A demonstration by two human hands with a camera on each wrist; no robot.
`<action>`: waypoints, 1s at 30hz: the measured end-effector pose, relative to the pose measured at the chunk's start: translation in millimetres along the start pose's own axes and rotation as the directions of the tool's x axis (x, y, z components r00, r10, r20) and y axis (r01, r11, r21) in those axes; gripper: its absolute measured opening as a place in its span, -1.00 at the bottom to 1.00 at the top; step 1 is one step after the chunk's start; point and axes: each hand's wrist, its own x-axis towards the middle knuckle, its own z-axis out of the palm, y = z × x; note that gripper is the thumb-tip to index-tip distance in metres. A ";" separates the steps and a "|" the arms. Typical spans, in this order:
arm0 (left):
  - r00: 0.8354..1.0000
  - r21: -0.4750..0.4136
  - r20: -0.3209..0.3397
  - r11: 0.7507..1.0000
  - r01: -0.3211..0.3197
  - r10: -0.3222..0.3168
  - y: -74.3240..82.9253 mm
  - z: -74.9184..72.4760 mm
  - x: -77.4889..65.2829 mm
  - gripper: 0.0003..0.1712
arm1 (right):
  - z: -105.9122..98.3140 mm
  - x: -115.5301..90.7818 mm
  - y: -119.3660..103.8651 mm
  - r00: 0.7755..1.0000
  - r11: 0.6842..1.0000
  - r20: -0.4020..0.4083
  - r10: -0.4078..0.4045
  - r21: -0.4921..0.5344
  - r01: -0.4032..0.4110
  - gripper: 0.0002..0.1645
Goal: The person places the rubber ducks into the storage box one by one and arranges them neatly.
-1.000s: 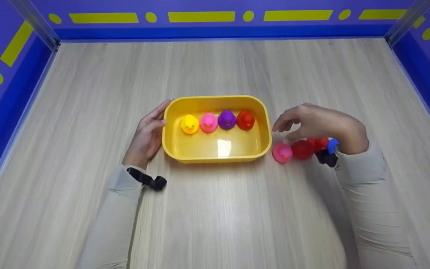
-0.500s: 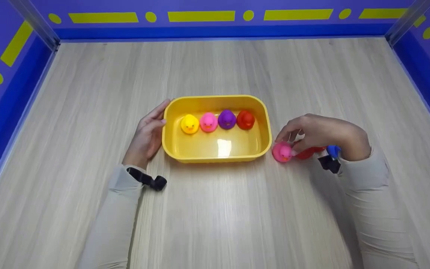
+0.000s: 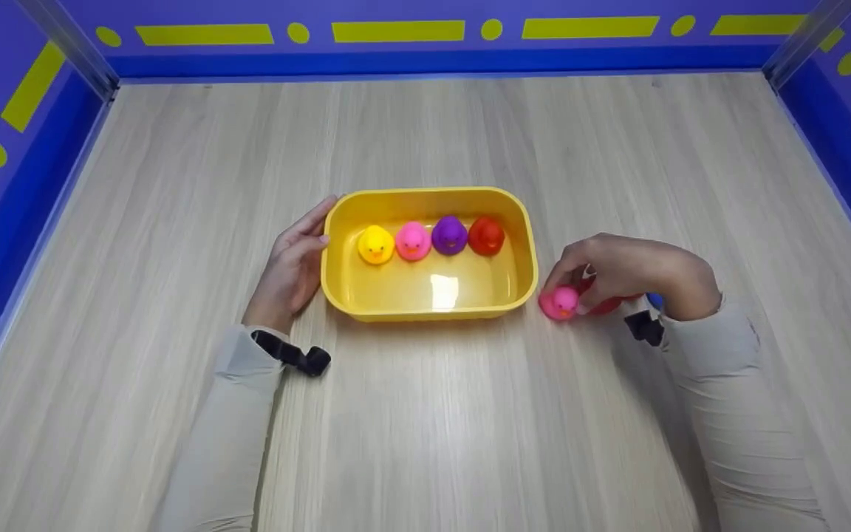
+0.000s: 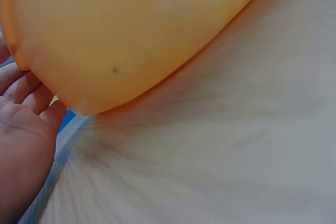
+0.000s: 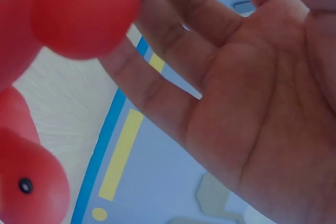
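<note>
Standing on the table is a yellow plastic tub (image 3: pixel 425 316), with a yellow rubber duck (image 3: pixel 376 245), a pink one, a purple rubber duck (image 3: pixel 449 236) and a red one lined up inside. My left hand (image 3: pixel 291 266) rests along the tub's left wall, its thumb at the rim. In the left wrist view, fingers (image 4: pixel 21 85) lie against the tub's outer side. To the right of the tub, my right hand (image 3: pixel 617 270) pinches another pink rubber duck (image 3: pixel 562 301) between thumb and fingers. Red ducks (image 3: pixel 606 304) behind it are partly hidden by that hand.
A blue toy (image 3: pixel 654 300) peeks out beside the right wrist, mostly covered. Black straps with small cameras sit on both wrists. Blue and purple panels with yellow marks (image 3: pixel 398 31) border the wood-look table (image 3: pixel 425 436) at the back and sides.
My right hand has come down from above the pink duck at the tub's right and now pinches it. The left hand, the tub and the ducks inside have stayed put.
</note>
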 end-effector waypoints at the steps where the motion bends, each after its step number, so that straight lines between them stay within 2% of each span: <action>1: 1.000 0.000 0.001 1.000 0.000 0.000 -0.1 0.0 -0.1 -0.32 | 0.4 0.4 0.2 1.000 1.000 0.001 0.002 0.002 -0.002 -0.60; 11: 1.000 -0.010 -0.003 1.000 0.003 -0.003 -0.2 0.4 -0.4 -0.32 | 0.2 4.1 2.8 0.998 0.997 -0.052 -0.044 -0.067 0.041 -0.67; 30: 1.000 -0.025 -0.021 1.000 0.006 -0.006 0.6 1.1 -0.3 -0.33 | -5.4 5.4 0.8 0.992 0.994 -0.126 0.013 -0.104 -0.026 -0.60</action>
